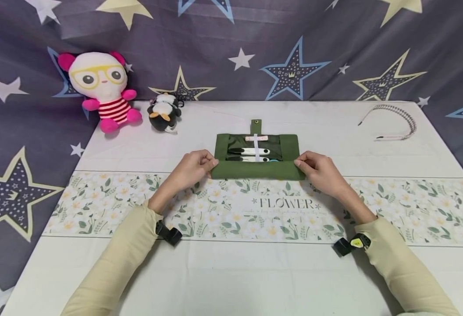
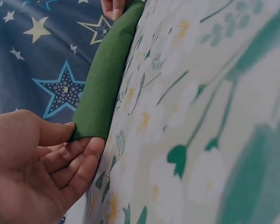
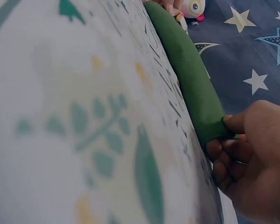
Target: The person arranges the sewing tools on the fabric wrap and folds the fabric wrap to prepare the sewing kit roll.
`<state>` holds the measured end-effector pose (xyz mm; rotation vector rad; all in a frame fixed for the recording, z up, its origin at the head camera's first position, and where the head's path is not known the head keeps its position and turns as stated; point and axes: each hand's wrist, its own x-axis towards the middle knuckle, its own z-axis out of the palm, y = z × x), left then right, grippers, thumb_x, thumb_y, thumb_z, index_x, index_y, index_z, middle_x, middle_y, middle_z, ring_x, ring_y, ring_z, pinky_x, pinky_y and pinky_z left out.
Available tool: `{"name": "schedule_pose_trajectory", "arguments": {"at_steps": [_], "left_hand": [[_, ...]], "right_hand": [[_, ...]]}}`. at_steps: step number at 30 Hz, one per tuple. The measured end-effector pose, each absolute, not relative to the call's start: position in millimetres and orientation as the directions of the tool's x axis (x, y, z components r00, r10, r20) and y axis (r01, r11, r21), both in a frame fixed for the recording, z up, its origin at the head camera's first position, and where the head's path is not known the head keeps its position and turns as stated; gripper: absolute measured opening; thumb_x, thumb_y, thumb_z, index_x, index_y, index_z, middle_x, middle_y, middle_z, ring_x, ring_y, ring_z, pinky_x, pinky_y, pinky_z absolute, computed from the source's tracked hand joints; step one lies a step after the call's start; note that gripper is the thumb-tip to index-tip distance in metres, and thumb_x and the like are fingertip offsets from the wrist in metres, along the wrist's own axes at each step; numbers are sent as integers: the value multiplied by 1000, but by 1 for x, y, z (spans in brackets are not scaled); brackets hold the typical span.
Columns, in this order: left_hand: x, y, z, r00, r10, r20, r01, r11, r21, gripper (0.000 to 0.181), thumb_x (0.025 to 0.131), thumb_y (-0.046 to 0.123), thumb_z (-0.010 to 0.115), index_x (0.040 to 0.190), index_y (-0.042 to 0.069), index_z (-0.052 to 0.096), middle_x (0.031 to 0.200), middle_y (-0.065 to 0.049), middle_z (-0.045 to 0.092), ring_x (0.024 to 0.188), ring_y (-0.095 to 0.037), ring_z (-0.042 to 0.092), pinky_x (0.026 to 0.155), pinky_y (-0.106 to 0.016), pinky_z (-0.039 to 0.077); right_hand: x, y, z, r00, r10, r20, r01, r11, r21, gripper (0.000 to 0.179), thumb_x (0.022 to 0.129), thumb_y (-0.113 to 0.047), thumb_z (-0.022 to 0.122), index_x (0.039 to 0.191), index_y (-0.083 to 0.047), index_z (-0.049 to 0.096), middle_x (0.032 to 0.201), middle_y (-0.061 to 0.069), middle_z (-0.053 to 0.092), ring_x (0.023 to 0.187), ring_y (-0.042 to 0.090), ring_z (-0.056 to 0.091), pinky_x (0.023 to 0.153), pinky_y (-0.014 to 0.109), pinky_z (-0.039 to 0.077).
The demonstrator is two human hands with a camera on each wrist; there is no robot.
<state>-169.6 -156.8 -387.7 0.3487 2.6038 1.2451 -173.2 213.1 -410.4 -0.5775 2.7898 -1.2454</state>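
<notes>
A green fabric tool roll (image 1: 257, 170) lies on the table, its near part folded over into a thick band. My left hand (image 1: 194, 169) pinches the left end of that band, thumb on top and fingers beneath in the left wrist view. At the opposite end, my right hand (image 1: 322, 171) pinches the band the same way. Beyond the fold, white tools with black ends (image 1: 251, 151) and a small pinkish item (image 1: 256, 138) sit under a white elastic strap (image 1: 256, 145). The lowest tool is partly covered by the fold. A snap tab (image 1: 256, 126) extends from the far edge.
A pink and white plush doll (image 1: 103, 94) and a penguin plush (image 1: 163, 112) sit at the back left. A braided headband (image 1: 401, 120) lies at the back right. A floral printed strip (image 1: 286, 219) crosses the white table; a star-patterned curtain (image 1: 223, 57) hangs behind.
</notes>
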Motion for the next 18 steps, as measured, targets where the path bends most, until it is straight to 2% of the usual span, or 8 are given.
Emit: {"name": "schedule_pose_trajectory", "arguments": {"at_steps": [3,11,15,18], "left_hand": [[-172,-156,-388,-943,312,-121,98,604,791,21,109,17,55,111,1,68,77,-7,70,71,-24,65,55,-31,41],[-174,-154,-389,-946,297,-128,84,608,790,22,109,18,56,109,1,69,75,-7,69,61,-23,58,49,-27,36],[-172,-152,-388,-952,277,-129,72,613,787,21,109,18,56,109,1,69,78,-8,69,65,-23,60,52,-30,40],[-171,-151,-390,-957,271,-99,99,632,768,18,108,15,58,109,1,70,85,-8,70,71,-23,62,61,-34,47]], "right_hand": [[-174,212,-410,-935,-335,119,-313,616,-723,18,109,-10,55,106,2,69,68,5,53,55,17,39,52,30,33],[-172,210,-408,-940,-324,111,-299,619,-726,18,109,-9,55,105,3,68,70,6,54,55,14,39,52,29,33],[-172,210,-409,-939,-325,109,-297,613,-733,18,108,-8,55,107,3,68,72,8,57,55,15,40,52,29,33],[-172,210,-411,-939,-327,110,-297,605,-739,18,108,-7,54,109,4,68,76,9,60,57,15,41,53,29,34]]}}
